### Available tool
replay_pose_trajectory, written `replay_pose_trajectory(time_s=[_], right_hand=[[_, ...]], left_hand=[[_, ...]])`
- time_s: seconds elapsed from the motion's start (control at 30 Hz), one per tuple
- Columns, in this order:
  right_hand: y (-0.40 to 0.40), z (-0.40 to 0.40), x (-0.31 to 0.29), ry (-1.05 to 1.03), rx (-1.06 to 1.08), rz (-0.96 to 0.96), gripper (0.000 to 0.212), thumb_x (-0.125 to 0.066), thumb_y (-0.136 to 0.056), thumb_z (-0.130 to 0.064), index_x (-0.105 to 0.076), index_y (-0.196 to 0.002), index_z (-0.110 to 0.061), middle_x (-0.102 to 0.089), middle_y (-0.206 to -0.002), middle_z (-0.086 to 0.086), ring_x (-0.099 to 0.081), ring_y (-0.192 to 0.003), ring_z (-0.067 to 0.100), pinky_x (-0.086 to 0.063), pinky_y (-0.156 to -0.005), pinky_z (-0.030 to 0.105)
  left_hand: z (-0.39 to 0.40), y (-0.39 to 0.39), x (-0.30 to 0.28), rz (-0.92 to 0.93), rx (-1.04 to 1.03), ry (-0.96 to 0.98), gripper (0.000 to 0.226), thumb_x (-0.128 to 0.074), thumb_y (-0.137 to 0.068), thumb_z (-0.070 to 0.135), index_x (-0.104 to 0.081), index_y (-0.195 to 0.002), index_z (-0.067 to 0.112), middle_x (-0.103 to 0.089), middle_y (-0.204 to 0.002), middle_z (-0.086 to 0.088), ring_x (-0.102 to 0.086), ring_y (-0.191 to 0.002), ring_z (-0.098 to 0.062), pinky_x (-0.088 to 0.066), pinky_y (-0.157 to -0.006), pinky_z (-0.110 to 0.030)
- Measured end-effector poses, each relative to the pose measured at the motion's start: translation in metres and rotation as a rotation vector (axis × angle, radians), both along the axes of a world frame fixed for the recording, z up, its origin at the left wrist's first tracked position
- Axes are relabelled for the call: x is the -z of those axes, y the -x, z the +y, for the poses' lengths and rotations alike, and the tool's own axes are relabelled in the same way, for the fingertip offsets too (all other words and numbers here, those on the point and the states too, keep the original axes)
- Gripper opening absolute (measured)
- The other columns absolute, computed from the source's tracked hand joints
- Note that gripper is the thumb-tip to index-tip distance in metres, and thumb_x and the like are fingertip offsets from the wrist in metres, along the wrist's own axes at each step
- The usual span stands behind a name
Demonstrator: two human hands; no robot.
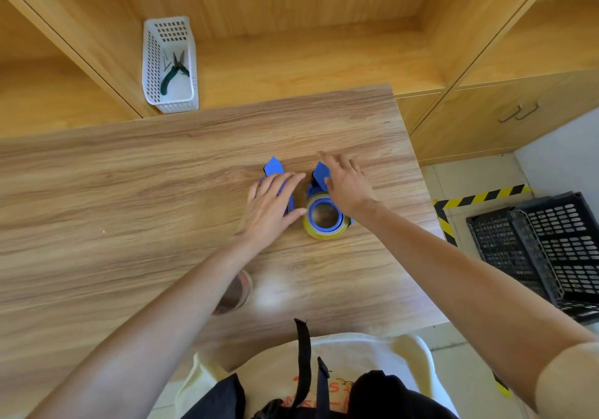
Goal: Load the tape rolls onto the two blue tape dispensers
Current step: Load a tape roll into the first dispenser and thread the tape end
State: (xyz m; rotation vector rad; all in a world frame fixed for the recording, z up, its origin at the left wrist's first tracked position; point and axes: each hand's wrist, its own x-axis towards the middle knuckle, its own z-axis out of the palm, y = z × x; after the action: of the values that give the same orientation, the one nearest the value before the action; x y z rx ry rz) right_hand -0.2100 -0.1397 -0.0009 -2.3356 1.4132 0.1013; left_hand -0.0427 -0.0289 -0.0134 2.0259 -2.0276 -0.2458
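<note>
We are working at the light wood-grain table, both bare hands out over the two blue plastic tape dispensers. Our left hand is lying flat on the left blue dispenser, fingers straight and slightly spread, covering most of it so that only its pointed blue end is showing beyond the fingertips. Our right hand is hovering over the right blue dispenser, fingers extended and loose, holding nothing. A yellowish clear tape roll is sitting around this dispenser's blue hub, so one roll appears loaded. A second roll with a reddish core is lying near the table's front edge, partly hidden under our left forearm.

Judgement: the left dispenser is next. We are noting that it should be steadied flat with one hand while the other fetches the loose roll, and the roll pressed squarely onto the hub. We cannot tell the winding direction from here; check it before seating.
</note>
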Motion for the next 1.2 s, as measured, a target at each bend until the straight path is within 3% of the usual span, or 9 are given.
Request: replay_pose_trajectory(time_s=[0.1, 0.23, 0.37, 0.47, 0.63, 0.77, 1.0, 1.1, 1.2], right_hand=[[-0.025, 0.003, -0.002, 0.02, -0.105, -0.013, 0.058, -0.046, -0.102, -0.02, -0.025, -0.155, -0.033, -0.046, -0.143, 0.008, -0.041, -0.133, 0.031, -0.036, -0.104, 0.043], [-0.052, 0.011, 0.002, -0.068, -0.232, 0.062, 0.063, -0.049, -0.101, -0.036, -0.021, -0.156, -0.026, -0.056, -0.139, 0.005, -0.041, -0.133, 0.031, -0.03, -0.106, 0.042], [-0.07, 0.014, 0.014, -0.098, -0.254, 0.157, 0.088, -0.052, -0.095, -0.054, -0.005, -0.158, -0.015, -0.063, -0.125, 0.014, -0.049, -0.127, 0.033, -0.031, -0.107, 0.042], [-0.08, 0.014, 0.017, -0.061, -0.208, 0.187, 0.098, -0.058, -0.09, -0.057, -0.006, -0.157, -0.008, -0.066, -0.119, 0.012, -0.056, -0.121, 0.033, -0.033, -0.107, 0.041], [-0.096, 0.019, 0.02, -0.133, -0.133, 0.29, 0.086, -0.064, -0.091, -0.046, -0.018, -0.149, -0.002, -0.068, -0.108, 0.008, -0.066, -0.103, 0.029, -0.04, -0.097, 0.038], [-0.103, 0.018, 0.019, -0.222, -0.042, 0.256, 0.081, -0.07, -0.09, -0.032, -0.018, -0.146, -0.006, -0.065, -0.102, 0.011, -0.067, -0.091, 0.03, -0.045, -0.063, 0.034], [-0.1, 0.023, 0.021, -0.193, -0.028, 0.232, 0.08, -0.068, -0.09, -0.019, -0.015, -0.15, -0.011, -0.065, -0.095, 0.012, -0.064, -0.077, 0.031, -0.044, -0.055, 0.035], [-0.098, 0.024, 0.018, -0.173, -0.014, 0.188, 0.071, -0.065, -0.09, -0.013, -0.021, -0.145, -0.011, -0.061, -0.09, 0.011, -0.063, -0.077, 0.032, -0.042, -0.055, 0.035], [-0.096, 0.024, 0.01, -0.148, 0.025, 0.042, 0.057, -0.064, -0.092, -0.014, -0.028, -0.136, -0.009, -0.057, -0.084, 0.01, -0.064, -0.076, 0.035, -0.039, -0.055, 0.036]], left_hand=[[0.003, -0.036, 0.002, 0.128, -0.186, -0.044, 0.054, -0.058, -0.093, 0.042, -0.043, -0.143, 0.026, -0.054, -0.139, 0.0, -0.048, -0.124, -0.025, -0.038, -0.094, -0.042], [0.007, -0.071, 0.02, 0.459, -0.323, -0.375, 0.05, -0.058, -0.096, 0.033, -0.042, -0.143, 0.022, -0.053, -0.142, -0.011, -0.049, -0.131, -0.032, -0.039, -0.106, -0.05], [0.014, -0.083, 0.029, 0.54, -0.368, -0.525, 0.056, -0.065, -0.091, 0.037, -0.045, -0.142, 0.023, -0.057, -0.138, -0.01, -0.052, -0.13, -0.027, -0.042, -0.105, -0.045], [0.015, -0.085, 0.033, 0.588, -0.38, -0.555, 0.052, -0.066, -0.092, 0.034, -0.05, -0.139, 0.021, -0.061, -0.134, -0.008, -0.053, -0.128, -0.023, -0.04, -0.103, -0.035], [0.014, -0.084, 0.034, 0.633, -0.356, -0.557, 0.048, -0.065, -0.093, 0.03, -0.052, -0.137, 0.016, -0.062, -0.127, -0.007, -0.056, -0.122, -0.023, -0.035, -0.094, -0.025], [0.014, -0.087, 0.035, 0.67, -0.364, -0.565, 0.05, -0.065, -0.093, 0.032, -0.05, -0.139, 0.02, -0.061, -0.118, -0.001, -0.057, -0.119, -0.022, -0.035, -0.091, -0.025], [0.014, -0.09, 0.025, 0.765, -0.266, -0.56, 0.079, -0.069, -0.09, 0.027, -0.021, -0.152, 0.039, -0.053, -0.128, -0.011, -0.057, -0.102, -0.02, -0.041, -0.096, -0.03], [0.013, -0.094, 0.019, 0.862, -0.272, -0.57, 0.087, -0.073, -0.087, 0.034, -0.016, -0.152, 0.042, -0.041, -0.144, -0.008, -0.049, -0.125, -0.021, -0.038, -0.102, -0.03], [0.015, -0.099, 0.006, 0.951, -0.307, -0.556, 0.088, -0.073, -0.084, 0.043, -0.016, -0.152, 0.043, -0.033, -0.15, 0.004, -0.032, -0.139, -0.009, -0.032, -0.104, -0.027]])
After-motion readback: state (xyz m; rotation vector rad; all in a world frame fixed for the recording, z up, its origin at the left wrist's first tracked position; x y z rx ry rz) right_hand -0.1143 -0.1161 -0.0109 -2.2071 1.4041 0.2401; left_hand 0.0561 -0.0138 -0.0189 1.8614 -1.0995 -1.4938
